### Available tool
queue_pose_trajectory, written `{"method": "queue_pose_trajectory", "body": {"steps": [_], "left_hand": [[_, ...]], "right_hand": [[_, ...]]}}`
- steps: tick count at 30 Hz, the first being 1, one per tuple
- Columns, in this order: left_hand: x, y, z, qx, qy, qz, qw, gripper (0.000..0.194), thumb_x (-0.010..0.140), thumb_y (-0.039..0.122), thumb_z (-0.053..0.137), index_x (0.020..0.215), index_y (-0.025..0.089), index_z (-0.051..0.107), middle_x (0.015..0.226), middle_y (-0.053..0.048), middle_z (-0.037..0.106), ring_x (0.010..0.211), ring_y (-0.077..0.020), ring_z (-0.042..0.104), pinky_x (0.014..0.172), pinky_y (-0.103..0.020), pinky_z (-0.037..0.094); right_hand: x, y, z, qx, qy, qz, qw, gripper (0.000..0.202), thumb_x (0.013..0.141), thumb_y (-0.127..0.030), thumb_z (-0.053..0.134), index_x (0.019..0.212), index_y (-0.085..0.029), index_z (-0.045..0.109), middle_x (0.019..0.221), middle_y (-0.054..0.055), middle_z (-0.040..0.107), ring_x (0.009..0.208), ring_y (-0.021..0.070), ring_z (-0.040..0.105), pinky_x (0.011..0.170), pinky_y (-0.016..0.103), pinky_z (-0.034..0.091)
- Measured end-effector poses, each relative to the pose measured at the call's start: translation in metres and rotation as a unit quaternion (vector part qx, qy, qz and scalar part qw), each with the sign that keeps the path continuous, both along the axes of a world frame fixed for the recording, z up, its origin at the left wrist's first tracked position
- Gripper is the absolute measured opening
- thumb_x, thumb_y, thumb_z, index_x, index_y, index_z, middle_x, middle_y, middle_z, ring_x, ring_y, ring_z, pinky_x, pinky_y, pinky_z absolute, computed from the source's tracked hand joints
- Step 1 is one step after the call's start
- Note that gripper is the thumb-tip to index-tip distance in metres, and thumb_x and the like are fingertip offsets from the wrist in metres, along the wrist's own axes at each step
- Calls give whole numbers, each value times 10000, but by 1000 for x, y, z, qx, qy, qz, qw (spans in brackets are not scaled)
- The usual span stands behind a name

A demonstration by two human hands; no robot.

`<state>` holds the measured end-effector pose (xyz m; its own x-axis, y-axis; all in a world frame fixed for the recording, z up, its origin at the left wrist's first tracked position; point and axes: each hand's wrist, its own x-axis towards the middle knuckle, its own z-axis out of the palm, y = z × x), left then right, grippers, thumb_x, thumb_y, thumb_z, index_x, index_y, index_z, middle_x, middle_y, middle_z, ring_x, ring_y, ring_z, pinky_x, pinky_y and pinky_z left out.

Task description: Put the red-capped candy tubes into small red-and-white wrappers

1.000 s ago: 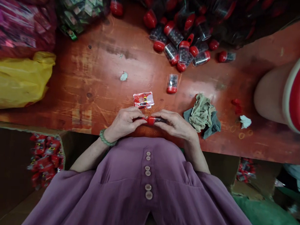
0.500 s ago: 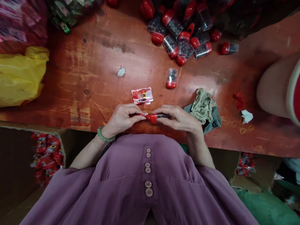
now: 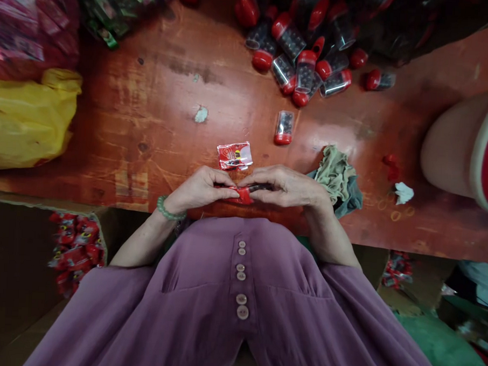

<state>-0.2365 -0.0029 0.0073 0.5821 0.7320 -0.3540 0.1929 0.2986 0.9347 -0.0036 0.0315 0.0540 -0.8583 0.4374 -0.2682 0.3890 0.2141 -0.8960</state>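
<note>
My right hand (image 3: 286,186) is closed around a small red-capped tube (image 3: 260,187), mostly hidden by the fingers, its dark body showing between them. My left hand (image 3: 201,189) pinches a shiny red plastic wrapper (image 3: 240,196) against the tube's red end. The fingertips of both hands nearly meet there, above the table's near edge. Just beyond them lies a flat red printed packet (image 3: 234,155). Farther off, one clear tube of dark balls with a red cap (image 3: 284,128) lies by itself.
A pile of red-capped tubes (image 3: 305,67) is at the back. Crumpled cloths (image 3: 336,173) lie beside my right hand, with rubber bands (image 3: 395,215) and a pale tub (image 3: 451,143) farther right. Bags, one yellow (image 3: 24,122), sit at left. Boxes below hold red packets (image 3: 77,246).
The red wrapper and the tube's red end have come together between my hands, and more of the wrapper shows. Both hands still hold on. The view has shifted slightly.
</note>
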Motion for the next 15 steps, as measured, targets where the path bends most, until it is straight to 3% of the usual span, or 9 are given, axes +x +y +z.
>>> {"method": "queue_pose_trajectory", "body": {"steps": [8, 12, 15], "left_hand": [[1, 0, -3, -87, -31, -35, 995, 255, 765, 375, 739, 849, 141, 794, 763, -46, 743, 647, -114, 604, 634, -222, 449], [6, 1, 2, -136, -57, -49, 988, 337, 763, 450, 748, 784, 114, 764, 620, -14, 654, 546, -78, 507, 534, -198, 385], [10, 3, 5, -173, -79, -55, 980, 377, 757, 491, 757, 714, 116, 739, 557, 1, 594, 490, -64, 445, 481, -197, 340]], "right_hand": [[1, -10, -11, -86, 29, -95, 991, 275, 945, -299, 570, 1131, -143, 698, 1020, 56, 731, 897, 154, 659, 819, 289, 505], [3, -15, -20, -148, 64, -154, 975, 281, 931, -341, 608, 1106, -143, 705, 1024, 47, 732, 917, 149, 656, 848, 291, 504], [3, -16, -25, -181, 96, -181, 962, 256, 921, -342, 625, 1063, -148, 711, 960, 22, 720, 844, 120, 630, 786, 262, 500]]}}
